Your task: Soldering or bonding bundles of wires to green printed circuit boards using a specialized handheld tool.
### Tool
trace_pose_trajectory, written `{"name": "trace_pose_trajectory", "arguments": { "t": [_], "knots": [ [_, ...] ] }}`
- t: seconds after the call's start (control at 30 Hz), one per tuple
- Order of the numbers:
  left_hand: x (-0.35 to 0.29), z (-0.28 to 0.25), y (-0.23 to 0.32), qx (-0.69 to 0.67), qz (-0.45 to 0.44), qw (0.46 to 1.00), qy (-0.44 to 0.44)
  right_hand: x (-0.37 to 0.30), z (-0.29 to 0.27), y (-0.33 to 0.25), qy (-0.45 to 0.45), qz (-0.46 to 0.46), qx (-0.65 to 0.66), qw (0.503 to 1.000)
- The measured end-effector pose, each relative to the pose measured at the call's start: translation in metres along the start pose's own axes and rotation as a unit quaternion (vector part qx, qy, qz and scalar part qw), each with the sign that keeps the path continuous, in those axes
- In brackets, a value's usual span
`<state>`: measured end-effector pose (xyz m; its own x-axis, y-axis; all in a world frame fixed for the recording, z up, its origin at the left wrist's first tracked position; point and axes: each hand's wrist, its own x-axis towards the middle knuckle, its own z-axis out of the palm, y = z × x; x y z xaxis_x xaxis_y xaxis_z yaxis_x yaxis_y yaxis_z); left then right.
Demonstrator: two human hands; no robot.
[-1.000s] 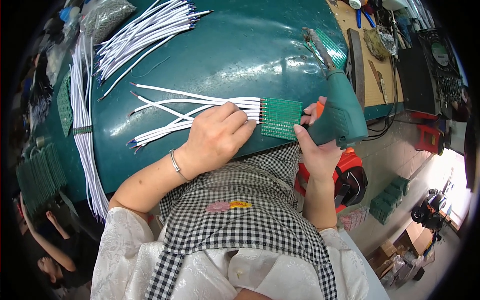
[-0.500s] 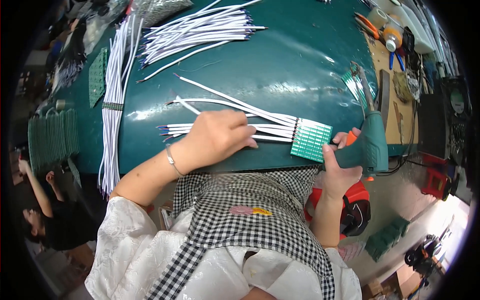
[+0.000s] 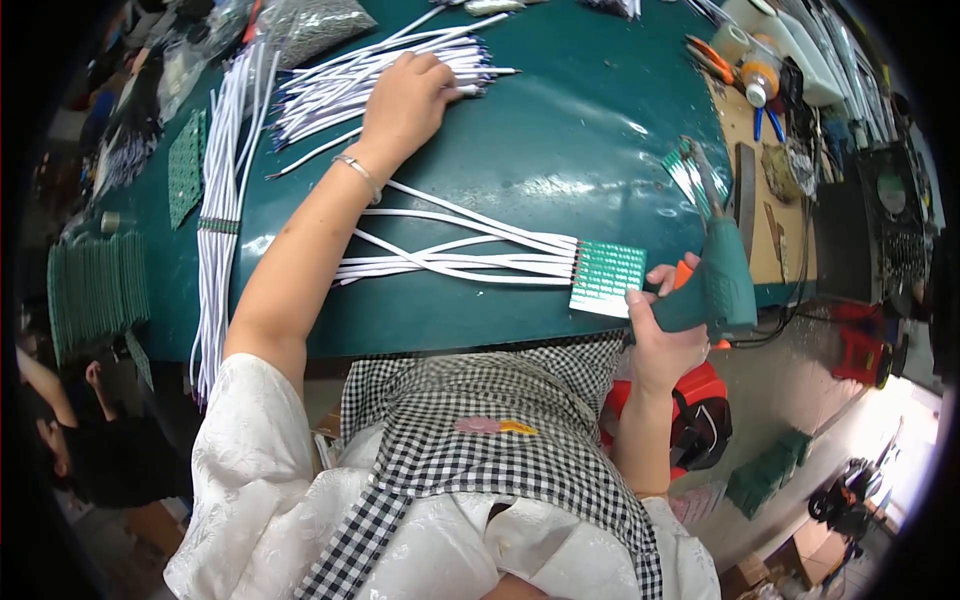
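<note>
My left hand (image 3: pixel 405 100) reaches far across the green mat (image 3: pixel 560 140) and rests on a pile of loose white wires (image 3: pixel 330 80), fingers curled over them. My right hand (image 3: pixel 660 335) grips the handle of a green soldering gun (image 3: pixel 720 270) at the table's near right edge. Beside it lies a small green circuit board (image 3: pixel 608 278) with several white wires (image 3: pixel 460 255) attached and fanning out to the left.
A long bundle of white wires (image 3: pixel 215 210) runs down the left side, with stacks of green boards (image 3: pixel 95 290) beyond it. Pliers, tape and tools (image 3: pixel 750 70) crowd the wooden bench at right. Another person (image 3: pixel 70 440) sits at lower left.
My left hand has lifted off the wires at the board and stretched out to the far wire pile. The right hand still holds the soldering gun near the board.
</note>
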<state>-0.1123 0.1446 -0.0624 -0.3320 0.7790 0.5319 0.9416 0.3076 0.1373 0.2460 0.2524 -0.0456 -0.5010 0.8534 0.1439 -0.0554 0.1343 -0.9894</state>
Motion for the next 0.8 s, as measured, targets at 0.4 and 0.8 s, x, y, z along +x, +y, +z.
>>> {"name": "trace_pose_trajectory", "arguments": {
  "t": [0.4,0.8],
  "knots": [
    [-0.069,-0.076,0.156,-0.283,0.080,0.941,-0.166,0.005,-0.003,0.006,-0.026,0.006,0.024,0.999],
    [-0.072,-0.062,0.162,-0.249,0.103,0.955,-0.128,0.001,-0.003,0.006,-0.009,0.009,0.056,0.998]
  ]
}}
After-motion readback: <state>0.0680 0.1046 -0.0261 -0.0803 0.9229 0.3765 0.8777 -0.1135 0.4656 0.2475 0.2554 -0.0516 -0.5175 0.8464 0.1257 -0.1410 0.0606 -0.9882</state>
